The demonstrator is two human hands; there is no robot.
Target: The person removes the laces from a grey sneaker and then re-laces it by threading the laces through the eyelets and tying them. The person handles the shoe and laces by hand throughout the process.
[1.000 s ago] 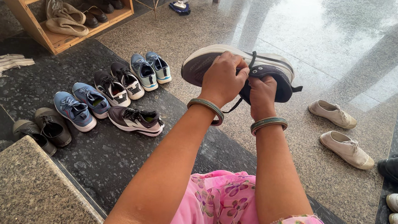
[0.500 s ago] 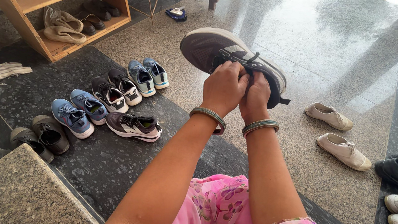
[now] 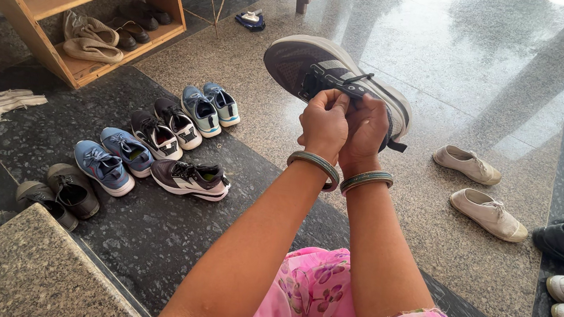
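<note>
Shoe [image 3: 307, 68]: a dark grey running shoe with a thick white sole, held up in the air in front of me, well above the floor.
Pose: tipped on a slant, toe up and to my left, heel down to my right, upper side turned toward me.
Laces [image 3: 359, 80]: black, running across the top of the shoe; a loose black end sticks out near the heel.
Hold: my left hand [image 3: 325, 124] and right hand [image 3: 365, 133] sit side by side at the lacing, fingers pinching it.
</note>
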